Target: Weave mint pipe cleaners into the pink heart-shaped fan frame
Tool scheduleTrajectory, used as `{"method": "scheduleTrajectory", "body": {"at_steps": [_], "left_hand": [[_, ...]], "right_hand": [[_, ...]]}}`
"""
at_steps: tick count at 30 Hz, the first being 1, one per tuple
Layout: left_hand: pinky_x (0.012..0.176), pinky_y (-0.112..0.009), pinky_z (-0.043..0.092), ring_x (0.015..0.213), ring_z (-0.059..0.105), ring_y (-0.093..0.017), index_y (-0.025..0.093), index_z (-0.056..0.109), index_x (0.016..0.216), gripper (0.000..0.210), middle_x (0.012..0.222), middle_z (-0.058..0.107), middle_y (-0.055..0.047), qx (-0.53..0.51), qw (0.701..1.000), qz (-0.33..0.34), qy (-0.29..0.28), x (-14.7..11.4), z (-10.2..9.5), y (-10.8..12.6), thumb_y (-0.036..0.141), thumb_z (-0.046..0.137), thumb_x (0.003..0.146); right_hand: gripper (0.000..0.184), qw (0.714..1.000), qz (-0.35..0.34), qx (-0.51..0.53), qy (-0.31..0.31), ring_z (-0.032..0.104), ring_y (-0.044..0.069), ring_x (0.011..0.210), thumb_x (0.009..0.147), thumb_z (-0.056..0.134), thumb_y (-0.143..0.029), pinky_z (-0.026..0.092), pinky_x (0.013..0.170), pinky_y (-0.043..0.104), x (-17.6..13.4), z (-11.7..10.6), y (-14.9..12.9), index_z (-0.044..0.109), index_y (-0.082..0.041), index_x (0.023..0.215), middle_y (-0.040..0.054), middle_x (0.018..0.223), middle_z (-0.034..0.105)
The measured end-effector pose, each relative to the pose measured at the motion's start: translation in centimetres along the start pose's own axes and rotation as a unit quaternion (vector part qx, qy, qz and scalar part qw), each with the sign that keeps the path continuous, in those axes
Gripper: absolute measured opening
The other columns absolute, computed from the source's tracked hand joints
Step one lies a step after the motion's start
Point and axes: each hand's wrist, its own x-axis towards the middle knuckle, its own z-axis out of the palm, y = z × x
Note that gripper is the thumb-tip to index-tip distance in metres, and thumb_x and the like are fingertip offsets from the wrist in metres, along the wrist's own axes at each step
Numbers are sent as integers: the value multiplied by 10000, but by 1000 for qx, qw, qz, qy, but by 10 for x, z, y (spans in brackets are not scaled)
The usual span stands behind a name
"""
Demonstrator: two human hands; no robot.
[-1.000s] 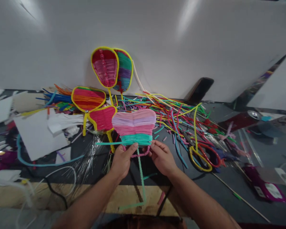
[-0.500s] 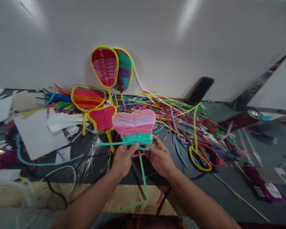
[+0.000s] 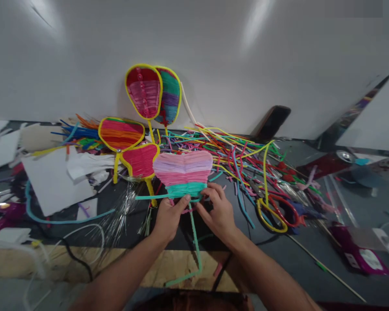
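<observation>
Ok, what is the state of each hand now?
Left hand: closed, holding the striped piece.
Right hand: partly curled at its lower right; what it holds cannot be told.

Lone head-worn camera looks forward and down from above, fairly near left hand (image 3: 167, 219) and right hand (image 3: 219, 212), pale wall (image 3: 207, 56) backing the counter (image 3: 291, 259).

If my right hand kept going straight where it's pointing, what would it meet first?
Most likely the teal band along the bottom of the striped piece; your right hand looks almost against it, though depth is hard to judge.
</observation>
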Motion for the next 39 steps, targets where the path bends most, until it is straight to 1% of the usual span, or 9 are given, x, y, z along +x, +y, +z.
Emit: {"method": "scheduleTrajectory", "body": {"at_steps": [4,7,12,14,18,23,27,32,39], "left_hand": [[861,-333,470,801,632,-170,156,687,842,225,854,719,-32,-15,1000,0,15,1,1,2,291,747,673],[752,-289,493,678,611,-136,161,669,783,209,729,694,2,-36,999,-6,41,3,0,6,276,770,641],[685,-278,506,623,600,-128,159,654,749,215,700,676,5,-55,997,-5,46,5,-3,12,283,779,625],[694,-273,503,630,601,-128,158,652,737,207,689,672,5,-52,997,3,50,5,-3,12,281,777,627],[723,-289,499,679,620,-151,156,667,763,187,712,689,-11,-15,1000,-13,15,1,-1,8,292,749,663],[851,-324,467,836,640,-191,161,679,826,193,855,720,-44,18,998,-12,-56,-6,5,1,274,735,680],[797,-296,480,782,631,-154,183,609,914,248,863,691,-22,-8,999,5,-38,-4,4,2,277,711,708],[617,-220,476,634,589,-94,246,480,990,412,837,623,37,-32,999,27,31,-2,-1,8,282,739,672],[611,-220,479,631,582,-92,170,605,778,242,782,618,12,-10,999,11,39,-2,-2,9,306,757,650]], "right_hand": [[139,999,-15,42,6,579,210,996,816,549,-232,439,868,351,2,-3,2,620,-262,931,66,1050,623],[133,985,56,155,40,600,189,867,861,511,-281,448,809,337,2,-1,0,617,-243,932,58,929,659],[244,875,246,411,65,534,135,561,836,542,-469,435,555,268,7,3,-2,565,-229,874,-8,668,613],[281,850,258,458,29,523,120,570,778,625,-460,434,557,251,8,4,-4,573,-227,927,-11,715,619],[332,846,234,473,-72,506,109,622,685,742,-357,437,616,245,2,11,-10,616,-222,961,-15,778,613],[201,809,266,523,-23,492,112,617,733,691,-379,421,633,258,-3,21,-16,616,-203,793,-30,689,586],[252,838,273,472,18,420,91,513,705,715,-388,372,531,237,-2,18,-13,560,-194,662,-59,545,503],[221,887,251,384,50,482,123,552,704,714,-377,435,538,262,-3,11,-10,589,-195,696,-31,597,561],[149,904,224,358,68,520,139,640,723,702,-327,454,651,285,-4,11,-7,632,-197,744,-15,692,616]]}}
